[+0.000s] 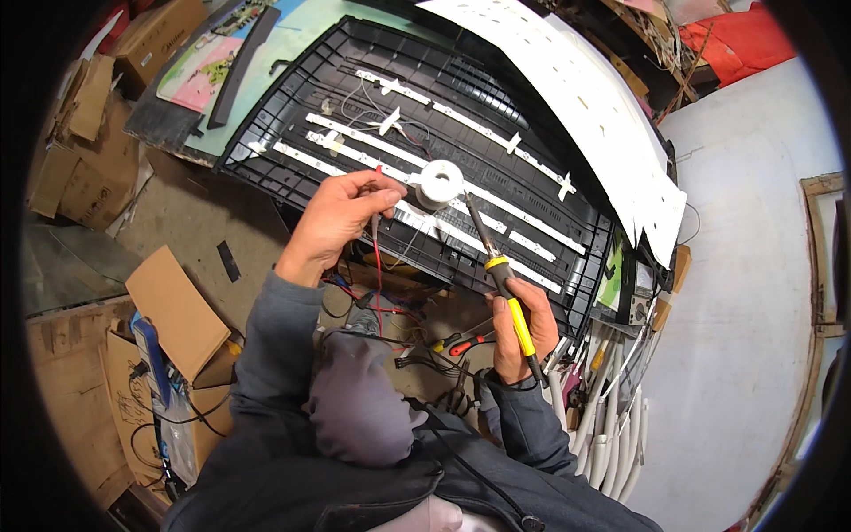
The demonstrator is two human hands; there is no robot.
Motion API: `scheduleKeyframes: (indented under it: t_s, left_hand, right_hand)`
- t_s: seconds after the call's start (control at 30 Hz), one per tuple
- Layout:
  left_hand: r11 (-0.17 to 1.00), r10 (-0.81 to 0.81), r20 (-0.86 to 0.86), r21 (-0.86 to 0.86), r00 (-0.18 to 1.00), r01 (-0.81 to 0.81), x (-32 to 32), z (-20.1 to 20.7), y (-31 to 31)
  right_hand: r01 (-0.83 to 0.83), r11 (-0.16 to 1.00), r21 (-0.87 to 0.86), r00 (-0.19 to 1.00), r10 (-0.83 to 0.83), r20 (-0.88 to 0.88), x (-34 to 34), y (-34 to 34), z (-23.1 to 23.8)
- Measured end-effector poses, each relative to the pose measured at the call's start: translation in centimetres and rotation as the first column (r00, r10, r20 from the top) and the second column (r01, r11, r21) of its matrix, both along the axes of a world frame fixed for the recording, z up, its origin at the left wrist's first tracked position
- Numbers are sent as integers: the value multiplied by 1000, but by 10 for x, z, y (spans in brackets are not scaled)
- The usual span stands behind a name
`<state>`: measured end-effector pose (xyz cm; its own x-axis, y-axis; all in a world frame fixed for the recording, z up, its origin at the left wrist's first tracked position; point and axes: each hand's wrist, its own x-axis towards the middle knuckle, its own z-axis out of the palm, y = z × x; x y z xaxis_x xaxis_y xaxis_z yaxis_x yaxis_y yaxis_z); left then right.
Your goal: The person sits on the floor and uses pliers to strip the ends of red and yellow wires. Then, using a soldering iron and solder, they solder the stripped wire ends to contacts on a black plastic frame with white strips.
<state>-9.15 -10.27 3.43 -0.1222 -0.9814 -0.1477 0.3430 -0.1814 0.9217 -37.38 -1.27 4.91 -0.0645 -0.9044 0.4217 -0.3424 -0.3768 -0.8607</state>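
My left hand [341,213] is closed in a pinch above the near side of a black ribbed panel [306,199]. A thin red lead [379,275] hangs down from its fingers, and a small red tip shows above them. Just right of the fingertips sits a round white spool-like piece [441,183] with a hole in its middle, resting over the white LED strips [372,161]. In my right hand [523,332] is a yellow and black soldering iron [499,266]. Its metal tip points up and left, close to the white piece's right side; whether they touch I cannot tell.
A large white sheet [567,97] leans over the panel's far right. Below the panel lie cables and a red-handled tool [465,346]. Cardboard boxes [182,310] stand at left, white tubes [612,434] at lower right, beside a pale board [736,266].
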Motion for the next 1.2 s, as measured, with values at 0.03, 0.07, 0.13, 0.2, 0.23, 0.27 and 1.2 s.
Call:
scheduleKeyframes:
  t_s: [0.03, 0.07, 0.13, 0.2, 0.23, 0.27, 1.2]
  left_hand:
    - [1000, -12, -56, 21, 998, 13, 5, -1, 2]
    - [999, -20, -110, 40, 994, 25, 12, -3, 3]
    - [998, -16, -170, 53, 985, 26, 15, 0, 5]
    - [999, 11, -124, 48, 992, -5, 15, -6, 3]
    - [999, 25, -102, 45, 995, -21, 14, -11, 2]
    - [999, 30, -52, 25, 998, -29, 13, -15, 0]
    - [948, 280, 614, -298, 738, -112, 10, -13, 16]
  right_hand:
    - [-1, 1000, 3, 1000, 1, 3, 0, 0, 0]
    - [-5, 1000, 6, 1000, 5, 6, 1, 0, 0]
    - [-10, 1000, 15, 1000, 9, 14, 3, 1, 2]
    - [-14, 1000, 8, 1000, 14, -14, 4, 1, 3]
    - [-18, 1000, -4, 999, 18, -45, 3, 1, 2]
    - [-26, 1000, -16, 997, 25, -74, 4, 0, 1]
    - [-73, 997, -14, 997, 72, -35, 14, 3, 11]
